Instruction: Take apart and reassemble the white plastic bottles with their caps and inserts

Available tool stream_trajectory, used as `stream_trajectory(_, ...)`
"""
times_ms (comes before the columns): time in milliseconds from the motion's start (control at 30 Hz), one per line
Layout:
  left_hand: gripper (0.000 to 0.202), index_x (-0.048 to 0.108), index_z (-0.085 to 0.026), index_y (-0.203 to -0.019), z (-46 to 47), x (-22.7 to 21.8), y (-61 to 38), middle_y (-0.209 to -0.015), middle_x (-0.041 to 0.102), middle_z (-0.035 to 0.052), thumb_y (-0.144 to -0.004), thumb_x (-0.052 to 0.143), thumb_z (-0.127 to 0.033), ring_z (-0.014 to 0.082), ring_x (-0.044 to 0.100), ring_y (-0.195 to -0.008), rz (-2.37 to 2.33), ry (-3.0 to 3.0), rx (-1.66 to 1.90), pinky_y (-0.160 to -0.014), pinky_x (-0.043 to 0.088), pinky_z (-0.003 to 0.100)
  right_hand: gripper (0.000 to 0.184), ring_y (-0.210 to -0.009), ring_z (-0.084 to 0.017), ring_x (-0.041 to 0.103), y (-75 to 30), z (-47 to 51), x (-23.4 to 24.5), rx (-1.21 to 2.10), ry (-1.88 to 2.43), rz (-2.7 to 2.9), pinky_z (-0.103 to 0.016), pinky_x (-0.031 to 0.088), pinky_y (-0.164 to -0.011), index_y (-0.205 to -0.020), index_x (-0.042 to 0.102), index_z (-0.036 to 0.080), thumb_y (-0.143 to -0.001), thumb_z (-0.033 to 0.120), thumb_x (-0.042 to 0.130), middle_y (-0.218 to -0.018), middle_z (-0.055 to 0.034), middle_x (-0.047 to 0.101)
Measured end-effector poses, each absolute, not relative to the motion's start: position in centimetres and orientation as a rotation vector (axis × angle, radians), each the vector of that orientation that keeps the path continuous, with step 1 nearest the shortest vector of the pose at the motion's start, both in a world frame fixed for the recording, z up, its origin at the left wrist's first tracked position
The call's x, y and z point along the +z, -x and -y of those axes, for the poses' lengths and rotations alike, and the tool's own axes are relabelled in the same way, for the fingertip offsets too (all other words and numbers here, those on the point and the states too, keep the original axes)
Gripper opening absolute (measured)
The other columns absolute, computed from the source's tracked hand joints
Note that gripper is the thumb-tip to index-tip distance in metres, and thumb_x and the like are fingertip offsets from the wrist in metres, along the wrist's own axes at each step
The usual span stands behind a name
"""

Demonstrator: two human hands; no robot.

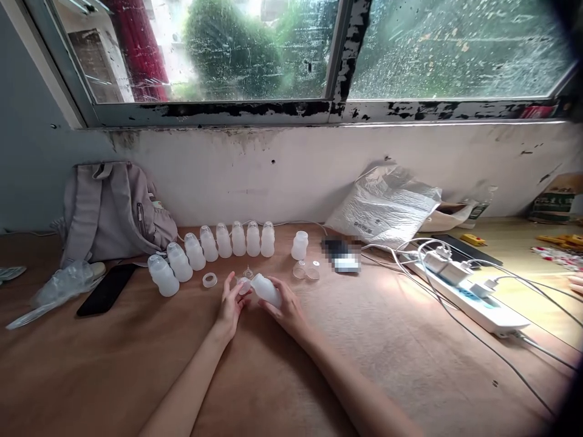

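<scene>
My right hand (288, 306) grips a small white translucent bottle (266, 289) lying tilted just above the brown table (136, 364). My left hand (231, 303) pinches a small clear cap (244, 285) at the bottle's mouth. A curved row of several capped white bottles (214, 246) stands behind my hands. One uncapped bottle (299, 245) stands apart to the right, with two clear caps (306, 271) beside it. A white ring (209, 280) lies left of my left hand.
A grey backpack (113, 209) leans on the wall at left, with a black phone (106, 289) and a plastic bag (59, 285) in front. At right lie a crumpled white bag (385, 203) and a power strip (464, 294) with chargers and cables. Another person's fingers (576, 282) show at the right edge.
</scene>
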State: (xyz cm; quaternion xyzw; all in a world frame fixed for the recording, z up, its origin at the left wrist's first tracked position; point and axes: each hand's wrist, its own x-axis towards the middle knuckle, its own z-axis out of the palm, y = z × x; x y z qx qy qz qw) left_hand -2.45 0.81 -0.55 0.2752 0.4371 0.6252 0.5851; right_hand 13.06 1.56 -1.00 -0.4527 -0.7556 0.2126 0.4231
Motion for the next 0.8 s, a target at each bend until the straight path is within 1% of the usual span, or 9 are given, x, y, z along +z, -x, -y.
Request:
stream_trajectory(67,0.06,0.03,-0.028,-0.122,-0.6,-0.4,2.4,-0.095,0.058,0.0031,-0.07,0.058,-0.024,0.0108,0.058,-0.076,-1.005,-0.637,1.489,-0.066,0.045,0.022,0.046,-0.085,-0.021,0.054,-13.0,-1.3,-1.0,0.546,1.127,1.9,-0.032,0.042,-0.074,-0.109,0.042,0.023,-0.068,0.037,0.058,-0.096,-0.0056,0.056)
stream_trajectory(100,0.06,0.031,-0.026,-0.121,-0.5,-0.3,2.4,-0.093,0.058,0.003,-0.068,0.06,-0.021,0.0106,0.058,-0.076,-0.993,-0.636,1.499,-0.067,0.045,0.022,0.043,-0.084,-0.021,0.054,-12.9,-1.2,-1.0,0.54,1.12,1.911,-0.032,0.043,-0.073,-0.106,0.044,0.022,-0.068,0.037,0.059,-0.094,-0.0052,0.057)
stream_trajectory(200,0.05,0.044,-0.02,-0.112,-0.2,0.2,2.5,-0.09,0.058,0.0033,-0.066,0.063,-0.021,0.0106,0.056,-0.075,-0.947,-0.661,1.474,-0.068,0.045,0.022,0.035,-0.085,-0.021,0.053,-12.9,-1.0,-0.9,0.467,1.081,1.965,-0.032,0.042,-0.075,-0.1,0.05,0.022,-0.069,0.037,0.059,-0.092,-0.0056,0.056)
stream_trajectory(267,0.041,0.052,-0.018,-0.103,-0.1,0.5,2.5,-0.09,0.058,0.0036,-0.064,0.065,-0.023,0.011,0.056,-0.075,-0.942,-0.683,1.442,-0.067,0.044,0.022,0.036,-0.085,-0.021,0.053,-12.9,-1.0,-0.9,0.417,1.072,1.98,-0.033,0.042,-0.076,-0.101,0.051,0.021,-0.07,0.038,0.058,-0.092,-0.0061,0.055)
stream_trajectory(333,0.037,0.056,-0.016,-0.097,-0.1,0.7,2.5,-0.09,0.058,0.0037,-0.062,0.066,-0.024,0.0113,0.055,-0.076,-0.96,-0.698,1.435,-0.066,0.043,0.021,0.038,-0.085,-0.02,0.053,-13.0,-1.1,-1.0,0.383,1.076,1.983,-0.033,0.043,-0.076,-0.105,0.051,0.022,-0.071,0.038,0.058,-0.092,-0.0058,0.054)
stream_trajectory(500,0.034,0.057,-0.016,-0.091,-0.1,0.6,2.5,-0.089,0.057,0.0037,-0.061,0.067,-0.029,0.0121,0.054,-0.077,-1.015,-0.754,1.437,-0.065,0.042,0.022,0.042,-0.088,-0.021,0.051,-13.0,-1.2,-1.2,0.286,1.071,1.998,-0.035,0.043,-0.079,-0.11,0.05,0.024,-0.071,0.037,0.059,-0.094,-0.0056,0.054)
stream_trajectory(700,0.037,0.054,-0.017,-0.089,-0.1,0.1,2.5,-0.081,0.058,0.0026,-0.059,0.068,-0.034,0.0119,0.053,-0.071,-1.149,-0.889,1.449,-0.062,0.041,0.023,0.044,-0.09,-0.024,0.049,-13.2,-0.9,-1.0,0.171,1.051,2.045,-0.039,0.041,-0.08,-0.113,0.048,0.026,-0.072,0.033,0.059,-0.098,-0.0075,0.053)
stream_trajectory(800,0.038,0.054,-0.016,-0.087,-0.2,0.0,2.5,-0.08,0.058,0.0025,-0.058,0.068,-0.037,0.0121,0.053,-0.07,-1.176,-0.93,1.453,-0.06,0.04,0.022,0.044,-0.09,-0.023,0.048,-13.2,-0.8,-0.9,0.176,1.044,2.038,-0.039,0.04,-0.08,-0.114,0.048,0.025,-0.072,0.033,0.058,-0.098,-0.0078,0.052)
